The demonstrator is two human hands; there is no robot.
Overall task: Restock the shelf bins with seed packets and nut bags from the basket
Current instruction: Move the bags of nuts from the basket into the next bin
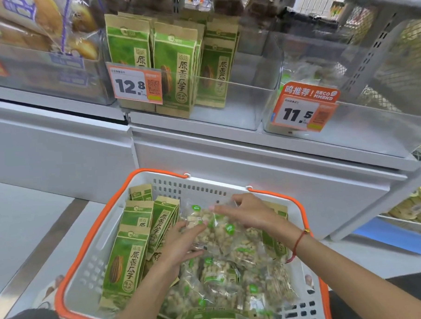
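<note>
A white basket [201,187] with orange handles stands on the floor below the shelf. Its left side holds green seed packets [123,262] standing upright; clear nut bags [224,277] are piled in the middle and right. My left hand [182,247] and my right hand [249,212] are both down in the basket, fingers closed around the top clear nut bag [219,229]. On the shelf above, a clear bin [236,110] holds several green seed packets [176,71] on its left side. The clear bin to the right [377,130] has a few nut bags at the back.
Orange price tags read 12.8 [135,84] and 11.5 [303,107] on the bin fronts. A bin of bread packs [45,41] sits at the upper left. A white cabinet front [228,158] runs behind the basket. Lower shelves with yellow goods [416,208] are at the right.
</note>
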